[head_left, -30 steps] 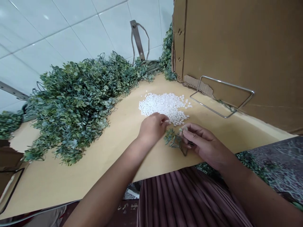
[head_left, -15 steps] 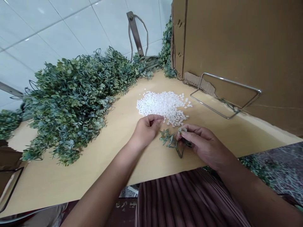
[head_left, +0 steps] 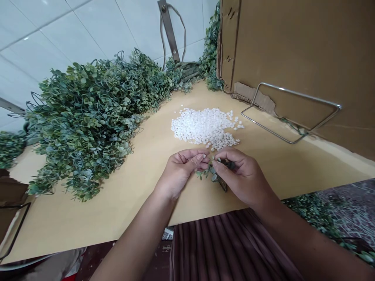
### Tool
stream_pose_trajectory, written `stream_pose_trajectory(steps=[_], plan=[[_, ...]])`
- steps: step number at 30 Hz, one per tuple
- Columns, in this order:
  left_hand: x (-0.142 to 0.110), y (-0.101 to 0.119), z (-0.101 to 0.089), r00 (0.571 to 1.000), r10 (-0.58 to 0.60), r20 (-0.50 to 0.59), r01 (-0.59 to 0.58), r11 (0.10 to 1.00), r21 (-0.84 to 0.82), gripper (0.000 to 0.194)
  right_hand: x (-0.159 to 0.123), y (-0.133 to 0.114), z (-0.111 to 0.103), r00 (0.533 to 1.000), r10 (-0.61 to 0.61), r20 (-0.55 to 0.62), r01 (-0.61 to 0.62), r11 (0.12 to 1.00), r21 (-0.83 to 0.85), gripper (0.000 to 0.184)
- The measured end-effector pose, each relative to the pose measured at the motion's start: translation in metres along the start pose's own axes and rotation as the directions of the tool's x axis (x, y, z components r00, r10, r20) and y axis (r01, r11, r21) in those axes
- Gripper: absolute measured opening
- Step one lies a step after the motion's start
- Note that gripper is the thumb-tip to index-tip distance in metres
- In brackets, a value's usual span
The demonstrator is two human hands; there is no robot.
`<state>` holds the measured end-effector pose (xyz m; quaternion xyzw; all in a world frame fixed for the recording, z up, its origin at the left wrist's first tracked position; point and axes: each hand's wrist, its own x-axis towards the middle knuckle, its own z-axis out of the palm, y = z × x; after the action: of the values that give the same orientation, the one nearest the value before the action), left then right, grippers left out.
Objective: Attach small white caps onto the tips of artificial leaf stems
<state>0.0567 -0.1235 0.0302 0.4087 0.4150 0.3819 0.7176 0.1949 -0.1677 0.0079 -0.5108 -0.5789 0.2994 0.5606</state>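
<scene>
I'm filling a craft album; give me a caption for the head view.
Left hand and right hand, which holds a sprig, meet before white beads and heaped greenery.

Your left hand [head_left: 186, 166] is pinching a white bit [head_left: 204, 156] beside the sprig [head_left: 215, 176] your right hand [head_left: 234, 171] is holding, near the pile [head_left: 205, 127].

Two Bare Hands Met in Close Pinches

The left forearm [head_left: 140, 230] slanted in from seven o'clock, its hand [head_left: 178, 169] aimed toward two, with the thumb [head_left: 195, 160] pressed to the fingers. The right forearm [head_left: 307, 234] ran from four o'clock, its hand [head_left: 244, 175] aimed toward ten, thumb [head_left: 223, 172] and index finger [head_left: 230, 154] closed in a pinch. The fingertips of both hands lay just beside each other.
</scene>
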Motion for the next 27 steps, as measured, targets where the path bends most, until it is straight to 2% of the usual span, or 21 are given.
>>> stream_pose_trajectory(steps=[3, 7, 16, 27], plan=[[-0.0025, 0.0008, 0.0023, 0.999, 0.032, -0.022, -0.031, 0.998, 0.058, 0.016, -0.0003, -0.0003, 0.0019, 0.997, -0.074, -0.017, 0.073, 0.994, -0.079, 0.014], [-0.0058, -0.0004, 0.0061, 0.997, 0.057, -0.044, -0.052, 0.993, 0.109, 0.014, -0.0005, 0.0003, 0.003, 0.994, -0.111, -0.025, 0.106, 0.984, -0.142, 0.015], [-0.0053, -0.0024, 0.006, 0.994, 0.096, -0.054, -0.089, 0.988, 0.128, 0.011, -0.0032, 0.0002, 0.0032, 0.993, -0.114, -0.024, 0.11, 0.984, -0.138, 0.014], [-0.0057, -0.0036, 0.0042, 0.994, 0.069, -0.081, -0.057, 0.988, 0.142, 0.022, -0.0042, -0.0004, 0.0018, 0.993, -0.11, -0.037, 0.104, 0.984, -0.145, 0.014]])
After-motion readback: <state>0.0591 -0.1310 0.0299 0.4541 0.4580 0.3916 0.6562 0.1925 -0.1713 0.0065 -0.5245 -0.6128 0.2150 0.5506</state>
